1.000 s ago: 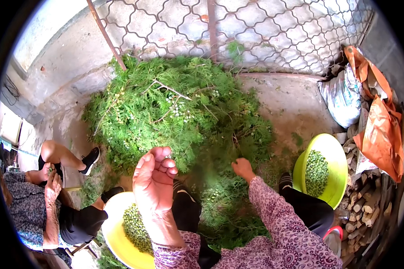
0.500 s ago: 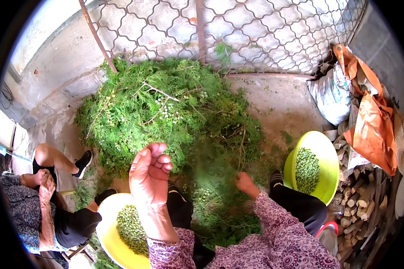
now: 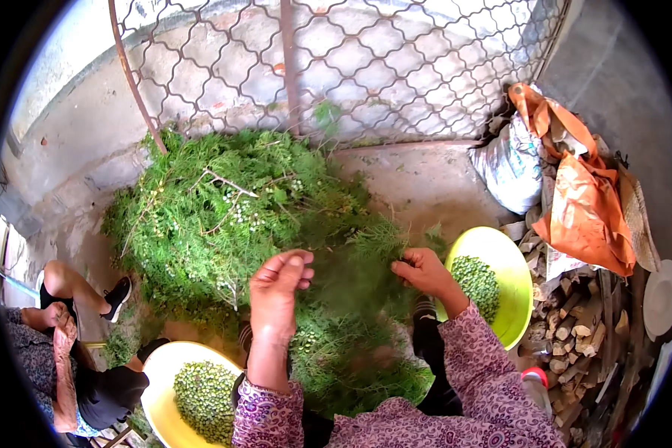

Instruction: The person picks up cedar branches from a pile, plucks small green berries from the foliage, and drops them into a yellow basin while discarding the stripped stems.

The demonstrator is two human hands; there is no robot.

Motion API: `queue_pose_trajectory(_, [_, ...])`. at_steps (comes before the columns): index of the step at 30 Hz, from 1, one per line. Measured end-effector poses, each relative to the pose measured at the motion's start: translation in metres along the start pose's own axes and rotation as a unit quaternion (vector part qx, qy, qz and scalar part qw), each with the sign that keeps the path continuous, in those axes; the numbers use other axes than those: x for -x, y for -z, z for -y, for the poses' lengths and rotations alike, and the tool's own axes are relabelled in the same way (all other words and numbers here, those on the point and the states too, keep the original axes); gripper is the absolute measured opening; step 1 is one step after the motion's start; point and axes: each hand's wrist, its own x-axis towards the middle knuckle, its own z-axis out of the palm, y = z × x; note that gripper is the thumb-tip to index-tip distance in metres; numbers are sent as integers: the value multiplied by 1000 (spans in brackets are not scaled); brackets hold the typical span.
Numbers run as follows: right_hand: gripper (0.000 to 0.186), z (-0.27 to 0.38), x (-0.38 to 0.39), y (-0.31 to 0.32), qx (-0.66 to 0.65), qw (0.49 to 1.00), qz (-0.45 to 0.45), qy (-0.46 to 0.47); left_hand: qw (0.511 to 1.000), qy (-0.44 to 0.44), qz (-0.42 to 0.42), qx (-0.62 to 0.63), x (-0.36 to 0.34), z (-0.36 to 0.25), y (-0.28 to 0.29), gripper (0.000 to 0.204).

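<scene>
My left hand is held over the greenery with thumb and fingers curled together. Whatever may be between them is too small to make out. Across from it, my right hand pinches a feathery evergreen sprig, partly blurred. Beyond both hands lies a big heap of cut evergreen branches with pale berry clusters. More cuttings lie between my feet. A yellow basin of green berries stands left of my left forearm. Beside my right hand is a yellow-green basin holding more berries.
At the left a person sits with hands together. A wire mesh panel leans against the wall behind the heap. On the right are a white sack, an orange cloth or sheet and stacked split firewood.
My left hand has turned, its fingers closing against the thumb. My right hand has risen beside the green basin with the sprig. The whole view has shifted slightly.
</scene>
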Motion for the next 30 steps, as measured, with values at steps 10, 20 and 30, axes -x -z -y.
queue_pose_trajectory(10, [6,30,29,-36,206,938,-73,269,981,137,136,8,6,55,-51,63])
queue_pose_trajectory(20, [22,30,43,-30,215,954,24,205,971,231,40,37,-11,101,-69,23])
queue_pose_trajectory(30, [25,50,56,71,-234,968,95,-8,955,288,36,62,-28,97,-60,21])
